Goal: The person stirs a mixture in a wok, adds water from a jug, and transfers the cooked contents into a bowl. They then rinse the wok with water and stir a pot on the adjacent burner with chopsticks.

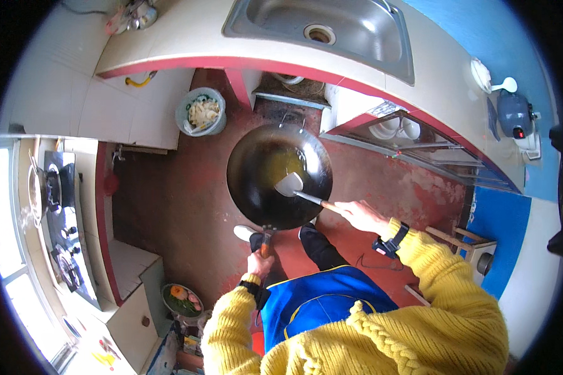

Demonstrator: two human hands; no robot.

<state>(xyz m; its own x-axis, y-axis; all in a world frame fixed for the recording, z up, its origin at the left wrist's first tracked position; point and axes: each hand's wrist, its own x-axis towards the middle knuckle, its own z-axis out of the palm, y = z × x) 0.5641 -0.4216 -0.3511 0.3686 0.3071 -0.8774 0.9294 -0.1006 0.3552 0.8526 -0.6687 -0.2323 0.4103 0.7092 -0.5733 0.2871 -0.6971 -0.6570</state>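
Observation:
My left hand [260, 265] grips the wooden handle of a large dark wok [253, 187], which is held out before me above the floor. A shallow pool of yellowish liquid [284, 166] lies in its bottom. In my right hand [362, 216] is the handle of a metal wok spatula [289, 184], its blade inside the wok beside the liquid. Whether the blade touches the wok's surface I cannot tell.
A stainless-steel sink [281, 18] is set in the counter ahead. A bucket with pale scraps [183, 112] stands on the floor below. At left is a gas stove [87, 262] with a steaming pan [36, 192]; a wooden stool [467, 241] stands at right.

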